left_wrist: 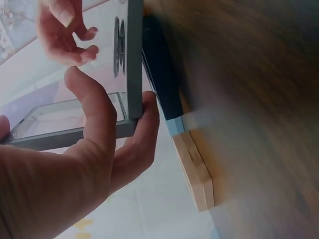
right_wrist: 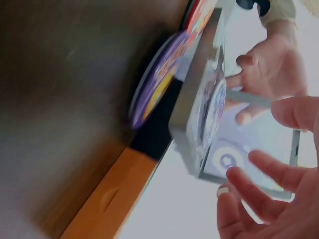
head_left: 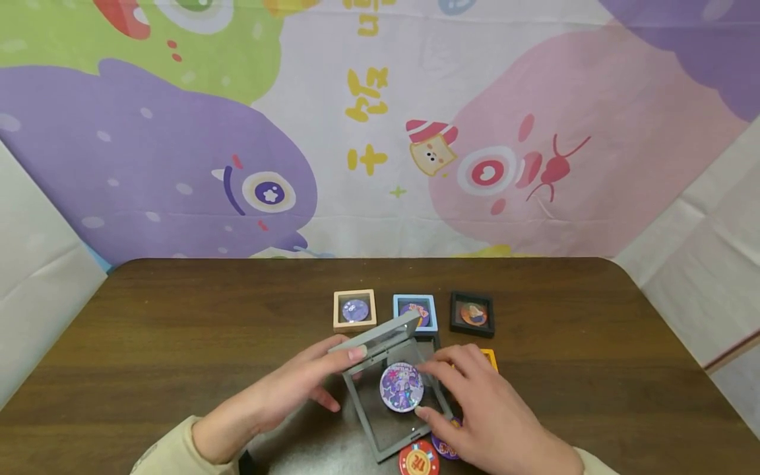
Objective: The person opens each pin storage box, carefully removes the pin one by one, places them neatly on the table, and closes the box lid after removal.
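Observation:
My left hand [head_left: 285, 389] grips a grey hinged display case [head_left: 364, 417] at its hinge side, thumb above and fingers underneath. The case stands opened, its lid [left_wrist: 75, 135] tilted up from the film-covered lower half. On the clear film lies a round purple-and-white pin badge [head_left: 402, 388] with a printed figure. Over the right side of the case is my right hand [head_left: 493, 415], its fingers loosely bent and spread beside the badge. In the right wrist view those fingertips [right_wrist: 259, 155] show apart from the badge, with nothing pinched between them.
Behind stand small display cases: beige [head_left: 355, 328], light blue [head_left: 434, 323] and black [head_left: 472, 331], each with a round badge. An orange case [right_wrist: 107, 199] sits under my right hand's side. Red [head_left: 419, 456] and purple [right_wrist: 157, 79] badges lie near the table's front.

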The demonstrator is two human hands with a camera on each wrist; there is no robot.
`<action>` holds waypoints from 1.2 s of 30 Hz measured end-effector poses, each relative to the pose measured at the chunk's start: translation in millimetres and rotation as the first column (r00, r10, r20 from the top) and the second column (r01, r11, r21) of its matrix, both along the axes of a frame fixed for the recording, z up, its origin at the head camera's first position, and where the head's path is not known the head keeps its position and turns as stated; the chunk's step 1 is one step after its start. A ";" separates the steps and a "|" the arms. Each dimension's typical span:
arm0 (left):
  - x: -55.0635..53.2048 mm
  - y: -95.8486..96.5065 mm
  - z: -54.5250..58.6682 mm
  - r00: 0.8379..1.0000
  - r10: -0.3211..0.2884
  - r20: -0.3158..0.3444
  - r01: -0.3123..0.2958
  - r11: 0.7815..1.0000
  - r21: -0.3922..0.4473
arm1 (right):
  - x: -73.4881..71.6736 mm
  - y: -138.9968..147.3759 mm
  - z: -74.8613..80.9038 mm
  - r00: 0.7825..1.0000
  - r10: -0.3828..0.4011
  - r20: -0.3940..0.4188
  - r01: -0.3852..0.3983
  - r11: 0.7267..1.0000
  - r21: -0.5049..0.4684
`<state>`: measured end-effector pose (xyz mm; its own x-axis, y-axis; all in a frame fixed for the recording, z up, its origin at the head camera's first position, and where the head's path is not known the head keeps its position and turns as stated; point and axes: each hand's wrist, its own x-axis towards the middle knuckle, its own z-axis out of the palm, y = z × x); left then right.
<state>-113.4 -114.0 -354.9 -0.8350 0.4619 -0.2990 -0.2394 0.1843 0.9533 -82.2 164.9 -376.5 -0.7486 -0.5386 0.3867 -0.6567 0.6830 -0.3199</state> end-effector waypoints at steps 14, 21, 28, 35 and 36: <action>2.3 -2.0 -2.8 0.989 -0.145 0.009 0.142 0.977 0.157 | 4.4 -9.8 -6.1 0.933 0.326 -0.152 -0.328 0.944 0.010; 5.8 -0.8 0.0 0.983 -0.184 0.010 0.180 0.970 0.166 | 1.5 -8.8 -10.5 0.913 0.351 -0.207 -0.346 0.936 0.059; 5.3 -0.5 1.1 0.981 -0.195 0.006 0.191 0.968 0.160 | 2.7 -7.7 -8.9 0.941 0.298 -0.162 -0.289 0.954 0.076; 5.1 0.2 -0.6 0.980 -0.196 0.032 0.188 0.970 0.155 | 2.6 -8.3 -9.9 0.939 0.305 -0.158 -0.304 0.952 0.033; 5.3 0.3 -0.9 0.980 -0.194 0.033 0.187 0.970 0.155 | 2.7 -8.2 -9.8 0.940 0.306 -0.153 -0.306 0.952 0.022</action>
